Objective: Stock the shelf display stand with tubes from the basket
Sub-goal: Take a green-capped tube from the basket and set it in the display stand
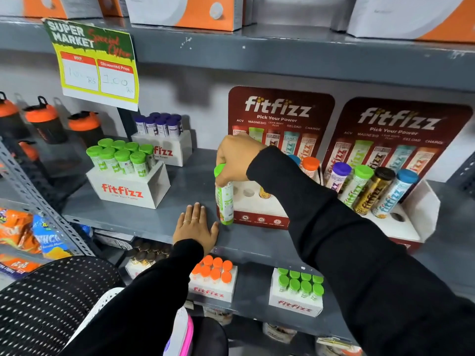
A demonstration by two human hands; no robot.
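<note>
Green-capped and white-bodied, the tube (224,199) stands at the left front corner of the nearer display stand (259,209), its base at the level of the grey shelf (185,181) and its cap uppermost. The right hand (235,160) is closed around the cap and upper body, fingers wrapped from above. The left hand (196,226) lies flat and open on the shelf just left of the tube, holding nothing.

The tube looks like a light, rigid plastic cylinder with a glossy label, so it is probably a bit slippery along the body; the ribbed cap end seems the surer place to hold, and it leaves the base free to enter a hole. Its long axis runs close to vertical, leaning slightly, cap up. Empty round holes show in the stand's white top, just right of the tube. A second stand (401,222) to the right already carries slanted tubes. The basket (51,299) sits at lower left.
</note>
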